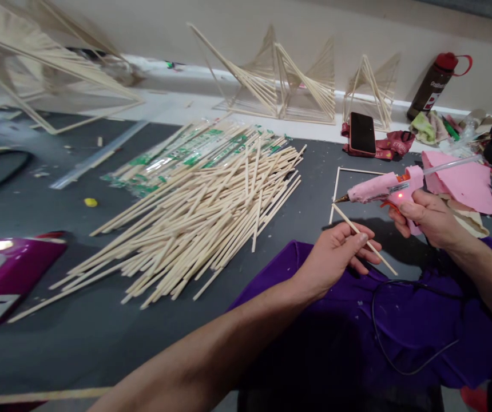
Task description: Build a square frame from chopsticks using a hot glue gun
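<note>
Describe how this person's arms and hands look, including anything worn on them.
The left hand and right hand are gloveless. No watch or bracelet shows at either wrist, and I see no rings, though some fingers are partly hidden. Both forearms are sleeveless as far as the view reaches.

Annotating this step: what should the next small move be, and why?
Probably a light squeeze of the pink glue gun in the right hand: its nozzle sits at the far end of the stick in the left hand. Any glue there is too small to tell.
</note>
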A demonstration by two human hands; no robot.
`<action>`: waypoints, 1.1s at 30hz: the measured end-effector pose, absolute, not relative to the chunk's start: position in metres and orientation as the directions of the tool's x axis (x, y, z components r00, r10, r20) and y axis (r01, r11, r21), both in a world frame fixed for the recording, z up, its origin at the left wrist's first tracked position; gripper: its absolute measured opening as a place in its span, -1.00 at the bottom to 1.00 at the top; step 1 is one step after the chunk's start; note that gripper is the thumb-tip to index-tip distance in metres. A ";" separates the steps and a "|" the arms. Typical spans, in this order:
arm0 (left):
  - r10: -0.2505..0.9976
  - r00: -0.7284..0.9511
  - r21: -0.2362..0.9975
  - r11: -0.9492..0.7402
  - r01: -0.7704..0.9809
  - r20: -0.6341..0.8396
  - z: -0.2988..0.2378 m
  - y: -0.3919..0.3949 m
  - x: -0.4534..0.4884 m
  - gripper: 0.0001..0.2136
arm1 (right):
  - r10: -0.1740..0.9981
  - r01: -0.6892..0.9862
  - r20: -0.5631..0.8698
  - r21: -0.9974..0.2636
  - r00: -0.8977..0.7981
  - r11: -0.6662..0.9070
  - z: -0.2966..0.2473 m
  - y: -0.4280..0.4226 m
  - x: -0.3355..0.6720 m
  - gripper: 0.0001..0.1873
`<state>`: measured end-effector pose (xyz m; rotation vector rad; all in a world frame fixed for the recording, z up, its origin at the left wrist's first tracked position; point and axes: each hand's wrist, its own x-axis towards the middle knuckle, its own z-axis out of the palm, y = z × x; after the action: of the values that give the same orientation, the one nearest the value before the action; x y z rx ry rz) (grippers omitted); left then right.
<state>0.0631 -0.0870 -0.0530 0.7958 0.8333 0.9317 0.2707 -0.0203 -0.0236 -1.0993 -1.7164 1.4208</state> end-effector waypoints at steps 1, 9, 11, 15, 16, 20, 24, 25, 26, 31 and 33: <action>0.902 0.351 0.859 0.375 -0.350 -0.251 -0.053 -0.087 0.063 -0.82 | 0.898 0.201 -0.033 -0.977 -0.439 0.063 -0.024 -0.020 0.271 -0.55; 0.898 0.346 0.849 0.392 -0.354 -0.271 -0.053 -0.086 0.064 -0.88 | 0.900 0.220 -0.040 -0.973 -0.434 0.063 -0.024 -0.020 0.272 -0.56; 0.899 0.343 0.848 0.392 -0.357 -0.271 -0.052 -0.086 0.064 -0.88 | 0.900 0.230 -0.045 -0.971 -0.433 0.062 -0.024 -0.020 0.273 -0.58; 0.901 0.341 0.851 0.387 -0.356 -0.267 -0.052 -0.087 0.064 -0.84 | 0.899 0.249 -0.050 -0.966 -0.435 0.067 -0.026 -0.019 0.276 -0.59; 0.902 0.341 0.852 0.386 -0.355 -0.267 -0.052 -0.087 0.064 -0.84 | 0.897 0.253 -0.047 -0.965 -0.440 0.073 -0.026 -0.019 0.276 -0.58; 0.901 0.339 0.853 0.387 -0.349 -0.270 -0.053 -0.087 0.064 -0.88 | 0.893 0.254 -0.027 -0.962 -0.449 0.099 -0.025 -0.018 0.276 -0.55; 0.900 0.342 0.850 0.391 -0.353 -0.272 -0.053 -0.086 0.064 -0.89 | 0.898 0.249 -0.017 -0.963 -0.439 0.103 -0.025 -0.017 0.276 -0.55; 0.899 0.343 0.848 0.393 -0.355 -0.273 -0.053 -0.086 0.064 -0.90 | 0.899 0.251 -0.018 -0.963 -0.438 0.103 -0.025 -0.017 0.277 -0.55; 0.899 0.342 0.847 0.394 -0.357 -0.273 -0.053 -0.086 0.064 -0.90 | 0.898 0.251 -0.016 -0.962 -0.440 0.105 -0.025 -0.017 0.277 -0.54; 0.900 0.345 0.845 0.391 -0.365 -0.267 -0.053 -0.087 0.064 -0.90 | 0.894 0.259 0.001 -0.957 -0.448 0.131 -0.025 -0.017 0.278 -0.51; 0.903 0.347 0.846 0.382 -0.372 -0.255 -0.052 -0.087 0.063 -0.90 | 0.896 0.265 0.003 -0.955 -0.443 0.134 -0.024 -0.016 0.278 -0.52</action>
<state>0.0634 -0.0868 -0.0524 0.7729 0.8256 0.9430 0.2778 -0.0162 -0.0242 -1.1183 -1.8048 1.3256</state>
